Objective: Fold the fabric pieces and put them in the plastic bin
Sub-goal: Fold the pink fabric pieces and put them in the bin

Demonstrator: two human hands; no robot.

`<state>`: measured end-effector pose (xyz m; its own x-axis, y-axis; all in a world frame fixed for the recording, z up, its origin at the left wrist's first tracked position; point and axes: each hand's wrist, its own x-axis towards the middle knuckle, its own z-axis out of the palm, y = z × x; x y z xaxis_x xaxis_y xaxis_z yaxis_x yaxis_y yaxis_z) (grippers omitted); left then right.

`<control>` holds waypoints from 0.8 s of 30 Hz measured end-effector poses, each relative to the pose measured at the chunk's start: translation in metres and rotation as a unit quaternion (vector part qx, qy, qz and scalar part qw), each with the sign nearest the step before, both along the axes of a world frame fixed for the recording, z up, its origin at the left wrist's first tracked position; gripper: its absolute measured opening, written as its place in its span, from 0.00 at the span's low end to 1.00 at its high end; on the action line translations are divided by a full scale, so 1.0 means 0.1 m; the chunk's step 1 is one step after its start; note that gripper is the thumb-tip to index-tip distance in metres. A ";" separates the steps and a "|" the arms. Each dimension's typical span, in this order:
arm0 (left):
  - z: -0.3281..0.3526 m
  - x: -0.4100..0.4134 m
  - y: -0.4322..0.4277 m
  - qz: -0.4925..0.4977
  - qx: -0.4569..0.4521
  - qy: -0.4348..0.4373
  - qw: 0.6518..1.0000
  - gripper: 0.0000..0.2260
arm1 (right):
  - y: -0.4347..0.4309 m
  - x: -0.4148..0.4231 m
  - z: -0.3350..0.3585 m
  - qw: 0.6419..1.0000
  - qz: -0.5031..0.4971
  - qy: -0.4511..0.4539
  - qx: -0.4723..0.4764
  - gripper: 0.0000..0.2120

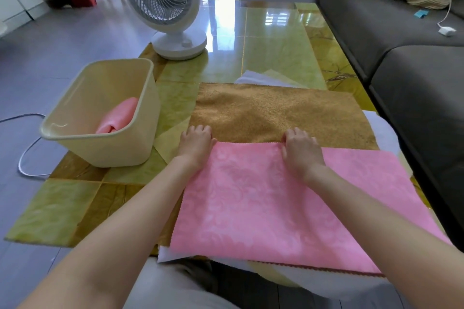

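A pink fabric piece (251, 203) lies flat on top of a pile, over a golden-brown piece (276, 113) that shows beyond it. My left hand (197, 143) grips the pink piece's far left corner with curled fingers. My right hand (300, 148) pinches the same far edge near its middle. White and pale yellow pieces (263, 76) peek out from under the pile at the far side. The cream plastic bin (140, 98) stands to the left on the table, with a folded pink piece (118, 118) inside.
A white desk fan (170, 7) stands at the far left of the glossy green table (271, 40). A white cable (25, 155) loops on the floor left of the bin. A dark grey sofa (406, 65) runs along the right side.
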<state>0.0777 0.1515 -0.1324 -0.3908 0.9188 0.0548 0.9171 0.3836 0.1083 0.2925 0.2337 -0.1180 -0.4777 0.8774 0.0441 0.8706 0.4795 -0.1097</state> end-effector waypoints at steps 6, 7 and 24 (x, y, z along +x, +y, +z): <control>0.11 0.07 0.01 0.009 0.014 -0.016 1.000 0.11 | -0.37 -0.05 -0.02 0.994 0.094 0.046 0.008 0.21; 0.14 0.10 -0.02 0.011 0.032 -0.011 0.999 0.10 | -0.46 -0.06 -0.03 0.992 0.109 0.057 -0.001 0.21; 0.04 1.29 -1.26 -0.152 -0.055 -0.050 0.986 0.12 | -1.50 0.59 -0.21 0.983 0.153 0.073 -0.072 0.13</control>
<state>0.2062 0.0258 -0.1287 -0.0958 0.9924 -0.0773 0.9783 0.1082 0.1766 0.3519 0.0841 -0.1386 -0.7184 0.6954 0.0174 0.6575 0.6869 -0.3095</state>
